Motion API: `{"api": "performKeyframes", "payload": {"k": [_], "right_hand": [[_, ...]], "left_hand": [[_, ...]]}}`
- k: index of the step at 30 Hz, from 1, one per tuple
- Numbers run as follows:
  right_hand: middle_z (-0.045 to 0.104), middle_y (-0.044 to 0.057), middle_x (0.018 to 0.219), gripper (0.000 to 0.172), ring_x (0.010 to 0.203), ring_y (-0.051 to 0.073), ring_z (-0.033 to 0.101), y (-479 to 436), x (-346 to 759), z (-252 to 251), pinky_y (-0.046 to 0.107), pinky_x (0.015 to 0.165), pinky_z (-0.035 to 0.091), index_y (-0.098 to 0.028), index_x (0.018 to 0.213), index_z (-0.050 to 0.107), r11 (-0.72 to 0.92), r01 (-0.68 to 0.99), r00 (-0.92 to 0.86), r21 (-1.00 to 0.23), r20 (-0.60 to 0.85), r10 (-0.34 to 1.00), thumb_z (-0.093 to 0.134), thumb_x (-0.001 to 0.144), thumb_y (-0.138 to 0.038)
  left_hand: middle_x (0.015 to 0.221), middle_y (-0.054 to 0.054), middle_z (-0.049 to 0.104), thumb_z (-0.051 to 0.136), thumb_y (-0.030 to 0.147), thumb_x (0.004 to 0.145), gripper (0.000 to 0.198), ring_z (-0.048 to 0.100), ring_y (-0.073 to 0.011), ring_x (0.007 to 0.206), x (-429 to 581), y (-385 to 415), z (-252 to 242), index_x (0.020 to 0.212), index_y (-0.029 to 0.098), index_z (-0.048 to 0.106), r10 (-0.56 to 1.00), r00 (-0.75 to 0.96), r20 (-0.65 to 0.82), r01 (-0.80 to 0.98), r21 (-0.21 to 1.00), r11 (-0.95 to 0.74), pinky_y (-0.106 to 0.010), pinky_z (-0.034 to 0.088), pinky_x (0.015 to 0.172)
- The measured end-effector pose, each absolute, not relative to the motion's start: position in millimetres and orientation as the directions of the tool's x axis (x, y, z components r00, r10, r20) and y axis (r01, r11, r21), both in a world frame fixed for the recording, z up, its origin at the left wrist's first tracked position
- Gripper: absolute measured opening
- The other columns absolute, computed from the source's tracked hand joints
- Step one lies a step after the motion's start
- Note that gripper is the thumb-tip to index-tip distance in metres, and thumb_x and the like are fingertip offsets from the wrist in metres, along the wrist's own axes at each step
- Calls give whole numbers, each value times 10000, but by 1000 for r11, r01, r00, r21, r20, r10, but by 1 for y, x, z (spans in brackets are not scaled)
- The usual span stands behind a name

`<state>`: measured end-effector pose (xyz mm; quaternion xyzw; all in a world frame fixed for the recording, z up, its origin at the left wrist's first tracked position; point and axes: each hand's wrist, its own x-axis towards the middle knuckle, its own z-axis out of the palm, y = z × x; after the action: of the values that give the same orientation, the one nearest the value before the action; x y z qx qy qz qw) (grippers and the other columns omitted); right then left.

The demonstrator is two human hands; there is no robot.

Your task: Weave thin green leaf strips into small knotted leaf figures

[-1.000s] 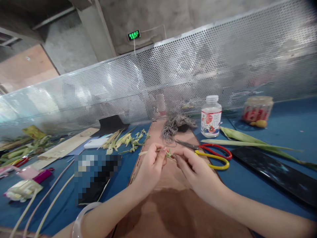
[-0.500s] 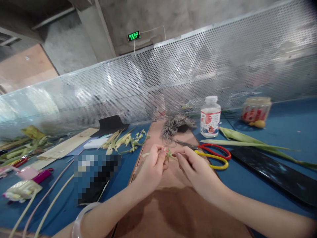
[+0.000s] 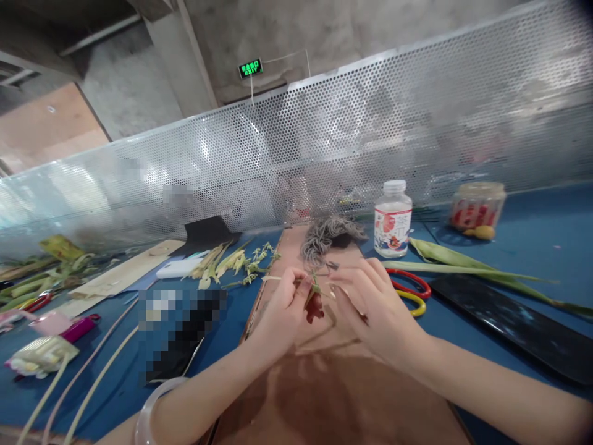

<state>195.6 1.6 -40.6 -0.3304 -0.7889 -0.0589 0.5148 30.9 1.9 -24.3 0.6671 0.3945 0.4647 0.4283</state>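
Pinching a green sprig (image 3: pixel 315 282) over the brown board (image 3: pixel 319 337) with my left hand (image 3: pixel 282 306), fingers of my right hand (image 3: pixel 375 303) parted just beside; too hard a squeeze could crush it

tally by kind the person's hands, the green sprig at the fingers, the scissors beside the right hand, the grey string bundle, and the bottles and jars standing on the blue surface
Hands: 2 (left hand, right hand)
Green sprig: 1
Scissors, partly hidden: 1
Grey string bundle: 1
Bottle: 1
Jar: 1
Total: 7
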Motion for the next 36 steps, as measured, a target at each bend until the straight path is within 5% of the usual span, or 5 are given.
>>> {"api": "performKeyframes", "payload": {"k": [11, 21, 36], "right_hand": [[636, 29, 821, 167, 748, 138, 587, -7, 184, -46, 252, 675, 447, -192, 896, 552, 757, 448, -300, -476, 717, 629, 397, 898, -128], [615, 18, 705, 175, 592, 138, 557, -5, 184, -55, 246, 551, 371, -175, 860, 552, 672, 575, -302, -466, 643, 704, 382, 899, -173], [575, -6, 648, 169, 540, 100, 479, -7, 183, -51, 211, 519, 337, -180, 847, 574, 699, 523, -288, -487, 671, 683, 412, 880, -146]], "left_hand": [[593, 56, 453, 375, 418, 916, 247, 415, -71, 503, 30, -2, -23, 825, 189, 388, 934, 277, 227, 162, 947, -279, -200, 334, 482], [557, 72, 414, 389, 414, 908, 240, 342, -60, 445, 30, -1, -24, 820, 191, 389, 933, 291, 213, 178, 946, -272, -195, 279, 443], [592, 55, 461, 413, 402, 905, 234, 345, -59, 463, 29, -2, -20, 822, 183, 409, 914, 324, 244, 168, 936, -310, -204, 271, 464]]}}
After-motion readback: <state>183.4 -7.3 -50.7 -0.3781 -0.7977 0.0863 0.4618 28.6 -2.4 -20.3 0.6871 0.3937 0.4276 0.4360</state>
